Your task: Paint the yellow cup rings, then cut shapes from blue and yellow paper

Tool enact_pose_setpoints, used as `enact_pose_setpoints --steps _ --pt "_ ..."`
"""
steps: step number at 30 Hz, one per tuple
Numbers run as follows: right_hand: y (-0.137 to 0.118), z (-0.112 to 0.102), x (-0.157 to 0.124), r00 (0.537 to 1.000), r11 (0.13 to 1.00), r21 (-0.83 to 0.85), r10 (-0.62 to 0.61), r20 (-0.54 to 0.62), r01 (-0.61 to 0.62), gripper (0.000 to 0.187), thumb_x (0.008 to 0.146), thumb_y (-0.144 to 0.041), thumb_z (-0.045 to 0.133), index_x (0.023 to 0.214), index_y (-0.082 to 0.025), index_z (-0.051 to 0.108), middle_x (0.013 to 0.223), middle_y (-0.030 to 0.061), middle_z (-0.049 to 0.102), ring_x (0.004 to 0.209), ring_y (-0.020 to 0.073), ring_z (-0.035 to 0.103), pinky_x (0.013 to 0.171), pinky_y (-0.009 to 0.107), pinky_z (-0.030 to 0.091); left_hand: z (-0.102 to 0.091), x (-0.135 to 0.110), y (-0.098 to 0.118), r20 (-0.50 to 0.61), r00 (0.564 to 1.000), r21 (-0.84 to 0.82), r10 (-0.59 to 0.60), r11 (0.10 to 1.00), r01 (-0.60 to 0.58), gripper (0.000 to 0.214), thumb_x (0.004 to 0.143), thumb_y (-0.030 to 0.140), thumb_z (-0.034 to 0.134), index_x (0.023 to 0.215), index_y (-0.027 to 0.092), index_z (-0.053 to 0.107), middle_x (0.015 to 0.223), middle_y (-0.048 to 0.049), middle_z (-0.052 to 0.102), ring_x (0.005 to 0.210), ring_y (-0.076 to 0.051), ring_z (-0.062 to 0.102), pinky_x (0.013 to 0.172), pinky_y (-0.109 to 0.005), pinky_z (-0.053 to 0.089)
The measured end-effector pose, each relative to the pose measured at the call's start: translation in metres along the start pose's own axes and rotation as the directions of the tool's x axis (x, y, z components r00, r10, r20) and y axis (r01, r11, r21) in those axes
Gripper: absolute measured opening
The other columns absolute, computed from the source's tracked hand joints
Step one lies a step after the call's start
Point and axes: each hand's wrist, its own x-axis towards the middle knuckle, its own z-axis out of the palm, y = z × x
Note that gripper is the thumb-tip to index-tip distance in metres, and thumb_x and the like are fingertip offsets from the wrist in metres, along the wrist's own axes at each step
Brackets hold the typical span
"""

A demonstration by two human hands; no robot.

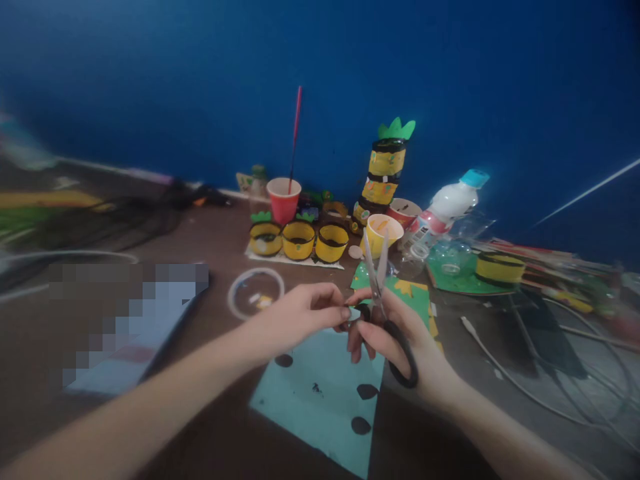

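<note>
My left hand (pixel 315 308) is closed in a pinch, its fingertips on a small light-blue paper piece (pixel 354 313). My right hand (pixel 407 337) holds a pair of scissors (pixel 379 277) by the black handles. Their blades are parted slightly and point up and away from me. The fingers of both hands meet around the small piece, so part of it is hidden. Below them on the dark table lies a light-blue paper sheet (pixel 313 413) with several dark roundish spots along its edges, which look like cut-out holes.
Behind my hands stand yellow rings (pixel 299 241), a yellow cup (pixel 381 230), a red cup (pixel 284 200) with a stick and a leaning yellow-and-black tower (pixel 386 173). A bottle (pixel 450 203) leans at right near cables (pixel 515 387). A clear round lid (pixel 256 293) lies left.
</note>
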Motion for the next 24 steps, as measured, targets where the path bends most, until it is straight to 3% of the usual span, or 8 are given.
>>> enact_pose_setpoints --steps 3,7,9,12,15,24 --pt "0.0045 0.0002 -0.0020 0.998 0.998 0.000 -0.056 -0.017 0.056 0.018 0.090 -0.032 0.050 0.103 -0.022 0.042 0.072 -0.0009 0.058 0.063 0.0122 0.058 0.059 0.025 0.047 0.0048 -0.0007 -0.0001 -0.014 0.999 -0.057 0.034 0.998 -0.035 0.018 0.082 0.031 0.050 0.070 0.019 0.048 0.065 0.0021 0.060 0.071 -0.014 0.060 0.072 -0.029 0.042" --pt "0.0072 0.0010 -0.0022 0.999 0.998 -0.051 -0.020 0.026 0.022 0.016 0.091 -0.029 0.047 0.102 -0.021 0.039 0.071 -0.0011 0.057 0.062 0.0122 0.056 0.058 0.025 0.045 0.0060 -0.0035 0.0044 -0.302 0.952 0.077 0.045 0.997 -0.022 0.017 0.080 0.032 0.053 0.070 0.019 0.052 0.067 0.0040 0.053 0.067 -0.011 0.051 0.062 -0.024 0.038" --pt "0.0066 0.0026 -0.0021 0.996 0.992 -0.120 0.034 0.081 -0.024 0.012 0.090 -0.026 0.047 0.098 -0.020 0.041 0.070 -0.0010 0.056 0.062 0.0122 0.056 0.057 0.024 0.044 0.0067 -0.0046 0.0064 -0.344 0.938 0.015 0.045 0.999 -0.043 0.016 0.081 0.032 0.053 0.071 0.019 0.051 0.068 0.0046 0.052 0.067 -0.010 0.051 0.061 -0.023 0.038" --pt "0.0046 0.0058 -0.0027 0.989 0.967 -0.253 0.070 0.132 -0.035 0.007 0.088 -0.020 0.047 0.094 -0.019 0.045 0.072 -0.0001 0.057 0.064 0.0128 0.056 0.059 0.024 0.044 0.0087 -0.0059 0.0070 -0.343 0.938 -0.076 0.050 0.994 -0.080 0.014 0.081 0.030 0.053 0.072 0.020 0.050 0.069 0.0056 0.054 0.065 -0.009 0.052 0.062 -0.022 0.039" --pt "0.0024 0.0076 -0.0028 0.990 0.946 -0.324 0.068 0.124 -0.025 0.006 0.087 -0.020 0.046 0.093 -0.019 0.045 0.072 0.0004 0.058 0.064 0.0133 0.055 0.059 0.025 0.043 0.0101 -0.0070 0.0061 -0.319 0.946 -0.053 0.059 0.995 -0.080 0.010 0.081 0.027 0.052 0.074 0.020 0.051 0.068 0.0062 0.055 0.063 -0.009 0.053 0.060 -0.021 0.040" --pt "0.0017 0.0052 -0.0032 0.990 0.958 -0.283 0.087 0.107 -0.054 0.007 0.087 -0.025 0.045 0.089 -0.018 0.045 0.066 -0.0006 0.054 0.059 0.0119 0.051 0.055 0.024 0.041 0.0096 -0.0062 0.0055 -0.219 0.973 0.049 0.071 0.997 -0.061 0.009 0.081 0.026 0.051 0.074 0.020 0.051 0.063 0.0063 0.058 0.058 -0.010 0.058 0.060 -0.022 0.043"
